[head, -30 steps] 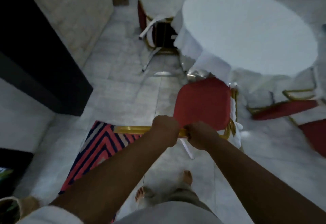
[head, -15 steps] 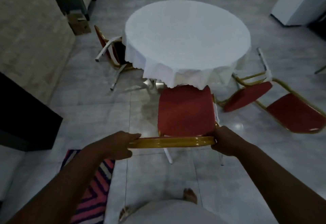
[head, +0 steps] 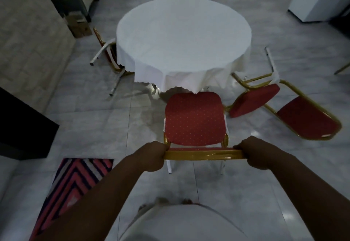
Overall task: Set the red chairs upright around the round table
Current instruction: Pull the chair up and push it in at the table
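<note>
There is a single view, from a camera worn on the person's head, looking forward and steeply down (its wide lens bows the floor lines near the edges). It sits close above the forearms, which enter from 5 and 7 o'clock. The round table with the white cloth (head: 182, 39) fills the 12 o'clock stretch, farther off. The grey tiled floor (head: 91, 127) spreads all round, and the wearer's own torso shows at 6 o'clock.

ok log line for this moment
left hand + right hand: gripping upright chair backrest | facing round table | tipped chair right | tipped chair left
</note>
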A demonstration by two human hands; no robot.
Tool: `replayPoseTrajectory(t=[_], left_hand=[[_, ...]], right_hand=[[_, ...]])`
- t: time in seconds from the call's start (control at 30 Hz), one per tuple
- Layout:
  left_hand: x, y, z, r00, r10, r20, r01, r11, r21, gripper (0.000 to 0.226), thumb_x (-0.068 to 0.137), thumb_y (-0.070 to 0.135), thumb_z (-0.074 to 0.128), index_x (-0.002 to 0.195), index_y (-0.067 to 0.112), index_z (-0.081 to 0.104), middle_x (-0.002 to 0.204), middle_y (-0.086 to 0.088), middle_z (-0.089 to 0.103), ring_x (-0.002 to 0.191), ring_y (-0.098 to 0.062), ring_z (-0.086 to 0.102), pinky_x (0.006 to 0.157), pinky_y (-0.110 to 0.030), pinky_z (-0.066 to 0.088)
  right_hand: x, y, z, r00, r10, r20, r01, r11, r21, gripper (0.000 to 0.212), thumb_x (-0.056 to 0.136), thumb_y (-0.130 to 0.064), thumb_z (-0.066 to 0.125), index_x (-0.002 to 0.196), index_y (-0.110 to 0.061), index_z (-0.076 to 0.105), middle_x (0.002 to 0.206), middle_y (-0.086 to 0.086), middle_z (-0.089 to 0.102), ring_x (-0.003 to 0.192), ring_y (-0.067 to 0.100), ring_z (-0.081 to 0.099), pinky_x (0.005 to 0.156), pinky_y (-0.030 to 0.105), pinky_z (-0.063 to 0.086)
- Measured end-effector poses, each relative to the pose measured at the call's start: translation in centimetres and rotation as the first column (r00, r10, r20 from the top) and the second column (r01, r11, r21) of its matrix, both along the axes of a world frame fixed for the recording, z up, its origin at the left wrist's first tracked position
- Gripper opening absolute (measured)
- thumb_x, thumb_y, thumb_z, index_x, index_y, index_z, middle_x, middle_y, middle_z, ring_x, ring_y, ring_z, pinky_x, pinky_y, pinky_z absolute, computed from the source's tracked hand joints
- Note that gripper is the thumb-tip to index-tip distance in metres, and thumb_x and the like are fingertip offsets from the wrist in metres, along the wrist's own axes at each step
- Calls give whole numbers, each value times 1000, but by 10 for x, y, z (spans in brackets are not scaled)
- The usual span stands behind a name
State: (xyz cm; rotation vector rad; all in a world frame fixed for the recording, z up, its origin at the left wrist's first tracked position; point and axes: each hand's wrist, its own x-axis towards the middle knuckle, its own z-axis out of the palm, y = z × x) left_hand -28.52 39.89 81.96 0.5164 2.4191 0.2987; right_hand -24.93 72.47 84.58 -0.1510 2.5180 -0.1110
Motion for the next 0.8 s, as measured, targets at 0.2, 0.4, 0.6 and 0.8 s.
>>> replayPoseTrajectory(t=[0.2,0.4,0.6,0.8], left_hand=[[0,39,-2,999,37,8,-36,999,-7,32,83,-1,50,112,11,58,103,-10,62,78,-16,55,63,-23,43],[-11,46,-1,999,42,-1,-42,999,25,32,85,1,49,114,13,56,105,-9,61,79,-16,52,67,-25,42],[-24,34,-4,990,-28,141,5,987,158,50,82,12,60,128,23,46,115,-4,60,96,-19,60,84,-35,55],[-23,39,-12,918,276,283,-383,801,461,63,87,72,27,144,50,12,153,23,25,142,0,21,119,-30,19]], right_hand=[[-20,31,-8,995,-23,-93,23,1000,8,49,84,3,49,121,-25,65,102,3,68,86,13,62,75,23,50],[-37,42,-31,996,-31,-78,29,999,-20,55,84,3,48,129,-27,58,105,3,69,88,13,63,78,24,51],[-39,42,-29,997,-54,54,57,997,-57,59,87,-3,52,139,-28,45,137,9,54,116,18,56,91,24,46],[-44,31,-8,898,-381,221,434,675,-597,61,87,-37,60,143,-33,37,158,-1,22,144,18,23,112,39,27]])
